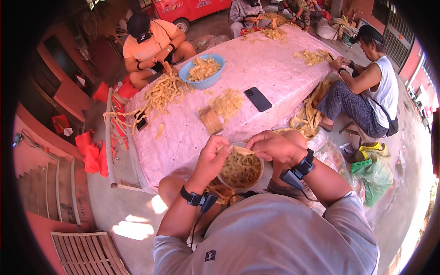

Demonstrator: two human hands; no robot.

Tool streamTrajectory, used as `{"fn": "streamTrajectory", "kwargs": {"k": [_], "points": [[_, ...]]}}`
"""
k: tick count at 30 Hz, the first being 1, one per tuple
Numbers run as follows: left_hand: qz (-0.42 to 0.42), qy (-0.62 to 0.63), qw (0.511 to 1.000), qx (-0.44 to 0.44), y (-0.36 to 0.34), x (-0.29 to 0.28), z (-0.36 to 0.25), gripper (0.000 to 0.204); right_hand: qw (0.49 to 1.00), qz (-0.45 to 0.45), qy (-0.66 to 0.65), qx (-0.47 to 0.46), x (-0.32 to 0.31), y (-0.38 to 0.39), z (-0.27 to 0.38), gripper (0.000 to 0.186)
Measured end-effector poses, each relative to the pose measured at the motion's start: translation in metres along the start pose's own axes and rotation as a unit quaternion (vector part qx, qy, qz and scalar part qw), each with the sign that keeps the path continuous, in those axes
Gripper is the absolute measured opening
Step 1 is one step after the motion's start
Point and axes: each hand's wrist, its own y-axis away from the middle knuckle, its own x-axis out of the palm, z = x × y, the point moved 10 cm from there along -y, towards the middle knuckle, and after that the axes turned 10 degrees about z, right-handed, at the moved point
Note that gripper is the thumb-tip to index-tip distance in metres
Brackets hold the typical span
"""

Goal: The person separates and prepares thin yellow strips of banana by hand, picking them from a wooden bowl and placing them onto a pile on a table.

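Observation:
My left hand [210, 158] and my right hand [278, 149] are raised in front of me, close together. Both have fingers pinched on a flat, pale yellow strip [240, 150] stretched between them. Right below it is a round bowl [261, 176] between my knees, filled with short, curled brownish-yellow pieces [239, 170]. What kind of food the strip is, I cannot make out. Each of my wrists wears a black strap with a small device.
A long table [174, 149] with a pink cover carries a blue basin [201, 84], a heap of long strips [167, 91], a stack of cut pieces [211, 120] and a black phone [258, 99]. Co-workers sit around it. Green and yellow sacks [373, 169] stand at right.

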Motion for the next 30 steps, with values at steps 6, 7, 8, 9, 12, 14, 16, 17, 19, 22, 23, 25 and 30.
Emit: {"fn": "streamTrajectory", "kwargs": {"k": [6,7,8,9,12,14,16,17,19,22,23,25,30], "points": [[-0.069,-0.118,0.989,0.051,-0.001,0.022,-0.025,0.010,0.925,0.105,-0.346,-0.116,0.016,0.003,-0.007,0.018],[-0.063,-0.131,0.988,0.045,-0.001,0.028,-0.028,0.011,0.907,0.087,-0.393,-0.126,0.013,0.003,-0.011,0.020],[-0.056,-0.144,0.987,0.040,-0.002,0.032,-0.030,0.013,0.906,0.088,-0.393,-0.129,0.014,0.003,-0.011,0.020],[-0.043,-0.226,0.968,0.103,-0.001,0.034,-0.044,0.017,0.906,0.083,-0.388,-0.145,0.015,0.004,-0.007,0.020],[-0.009,-0.167,0.986,0.011,0.005,0.034,-0.027,0.021,0.919,0.057,-0.352,-0.166,0.016,0.011,0.008,0.019],[-0.024,-0.105,0.994,-0.010,0.007,0.032,-0.017,0.023,0.931,0.037,-0.320,-0.170,0.019,0.014,0.014,0.018],[-0.040,-0.040,0.998,-0.030,0.009,0.028,-0.005,0.024,0.957,-0.031,-0.250,-0.146,0.019,0.016,0.009,0.021],[-0.064,-0.074,0.995,0.010,0.011,0.022,-0.011,0.025,0.957,-0.030,-0.250,-0.147,0.019,0.015,0.005,0.021],[-0.086,-0.103,0.990,0.051,0.012,0.019,-0.022,0.026,0.965,-0.060,-0.233,-0.104,0.014,0.014,-0.012,0.025],[-0.069,-0.199,0.975,0.069,0.013,0.024,-0.030,0.028,0.978,-0.084,-0.166,-0.095,0.011,0.018,-0.014,0.026],[-0.072,-0.199,0.976,0.049,0.016,0.024,-0.022,0.029,0.978,-0.082,-0.167,-0.095,0.013,0.017,-0.015,0.026],[-0.073,-0.198,0.977,0.031,0.016,0.024,-0.015,0.030,0.986,-0.091,-0.099,-0.100,0.015,0.015,-0.012,0.023],[-0.037,0.049,0.992,-0.109,0.014,0.034,0.017,0.034,0.983,-0.104,-0.059,-0.137,0.017,0.011,-0.008,0.020]]}}
